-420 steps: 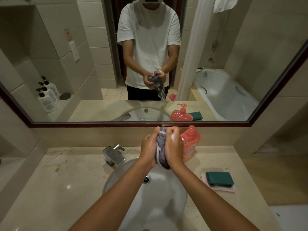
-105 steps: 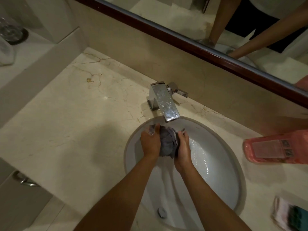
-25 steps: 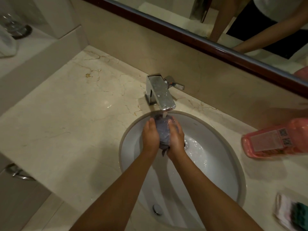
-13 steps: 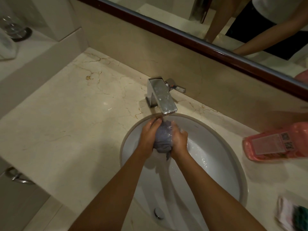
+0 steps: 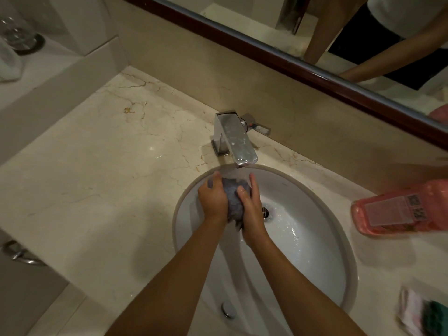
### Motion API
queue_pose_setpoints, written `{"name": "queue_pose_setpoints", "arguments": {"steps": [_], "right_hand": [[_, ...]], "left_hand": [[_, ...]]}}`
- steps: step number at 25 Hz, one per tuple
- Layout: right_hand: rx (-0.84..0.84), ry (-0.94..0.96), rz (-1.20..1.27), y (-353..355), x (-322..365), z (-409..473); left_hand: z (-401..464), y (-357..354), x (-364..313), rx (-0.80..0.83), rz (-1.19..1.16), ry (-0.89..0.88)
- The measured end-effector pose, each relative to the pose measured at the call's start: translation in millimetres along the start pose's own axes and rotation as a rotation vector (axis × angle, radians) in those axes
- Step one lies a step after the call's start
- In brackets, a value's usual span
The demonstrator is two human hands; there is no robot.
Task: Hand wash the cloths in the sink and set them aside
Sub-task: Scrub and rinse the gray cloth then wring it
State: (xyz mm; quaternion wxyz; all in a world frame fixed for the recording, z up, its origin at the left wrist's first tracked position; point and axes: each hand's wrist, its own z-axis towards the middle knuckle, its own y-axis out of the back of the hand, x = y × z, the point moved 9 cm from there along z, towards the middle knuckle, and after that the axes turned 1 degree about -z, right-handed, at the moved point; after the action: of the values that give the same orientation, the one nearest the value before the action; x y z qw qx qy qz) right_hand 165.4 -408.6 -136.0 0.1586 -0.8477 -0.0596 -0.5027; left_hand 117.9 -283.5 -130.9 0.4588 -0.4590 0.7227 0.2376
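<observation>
A bunched grey cloth (image 5: 234, 202) sits squeezed between my two hands over the white oval sink (image 5: 303, 251). My left hand (image 5: 213, 200) grips its left side and my right hand (image 5: 251, 207) grips its right side, fingers curled round the fabric. Water runs onto the cloth from the chrome faucet (image 5: 236, 139) just above it. A tail of cloth hangs below my wrists. Most of the cloth is hidden by my hands.
A pink soap bottle (image 5: 397, 212) lies on the marble counter (image 5: 97, 178) right of the sink. Folded green and pale cloths (image 5: 424, 314) lie at the lower right edge. A mirror runs along the back wall. A shelf with a glass (image 5: 17, 32) stands far left.
My hands keep kneading the grey cloth under the running water, shifting slightly around it. The view has drifted a little.
</observation>
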Motion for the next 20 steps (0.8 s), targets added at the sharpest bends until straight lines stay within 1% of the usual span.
{"name": "queue_pose_setpoints", "arguments": {"steps": [1, 4, 6, 11, 14, 16, 17, 19, 20], "right_hand": [[-0.003, 0.007, 0.004, 0, -2, -1], [-0.107, -0.041, -0.018, 5, -2, 7], [-0.148, -0.095, 0.004, 6, -3, 11], [-0.292, -0.032, -0.045, 19, 6, 19], [-0.380, -0.074, -0.096, 26, 4, 18], [-0.417, -0.098, -0.165, 30, 4, 18], [-0.441, -0.111, -0.191, 33, 4, 18], [-0.500, -0.154, -0.184, 38, 7, 18], [-0.503, -0.179, -0.181, 38, 8, 20]], "left_hand": [[-1, -3, 0, 0.025, 0.004, -0.008], [-2, -7, 0, 0.055, 0.040, -0.020], [-1, -6, -3, 0.045, 0.062, -0.037], [1, 0, -12, -0.032, 0.138, -0.091], [-5, 2, -10, -0.031, 0.179, -0.097], [-12, 2, -3, 0.012, 0.215, -0.089], [-13, 0, 1, 0.058, 0.231, -0.084], [-20, -10, 6, 0.204, 0.205, -0.072], [-22, -14, 7, 0.274, 0.180, -0.078]]}}
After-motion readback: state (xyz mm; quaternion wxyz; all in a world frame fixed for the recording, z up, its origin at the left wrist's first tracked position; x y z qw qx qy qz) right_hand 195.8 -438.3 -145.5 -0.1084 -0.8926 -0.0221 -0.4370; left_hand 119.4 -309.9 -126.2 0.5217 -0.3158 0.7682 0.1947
